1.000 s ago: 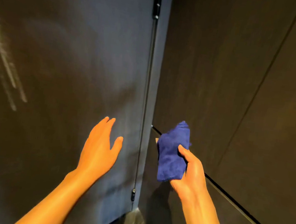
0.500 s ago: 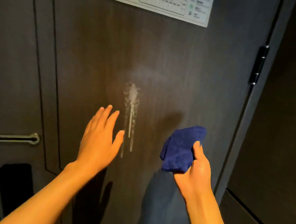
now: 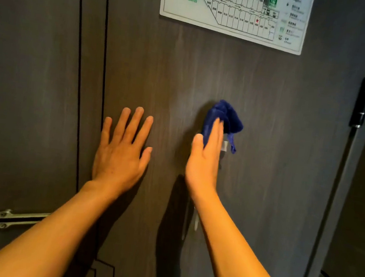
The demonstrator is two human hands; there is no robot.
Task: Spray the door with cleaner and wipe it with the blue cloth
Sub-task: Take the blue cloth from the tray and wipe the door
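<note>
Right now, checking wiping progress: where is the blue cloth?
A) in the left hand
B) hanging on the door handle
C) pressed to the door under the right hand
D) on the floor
C: the right hand presses the blue cloth against the door.

There is one camera, worn on the person's head. It looks straight ahead and a bit down at the dark door (image 3: 253,171), from close up, at arm's reach. The door fills most of the view. Its hinge (image 3: 364,101) sits near the right edge, its latch (image 3: 17,219) low left.
</note>
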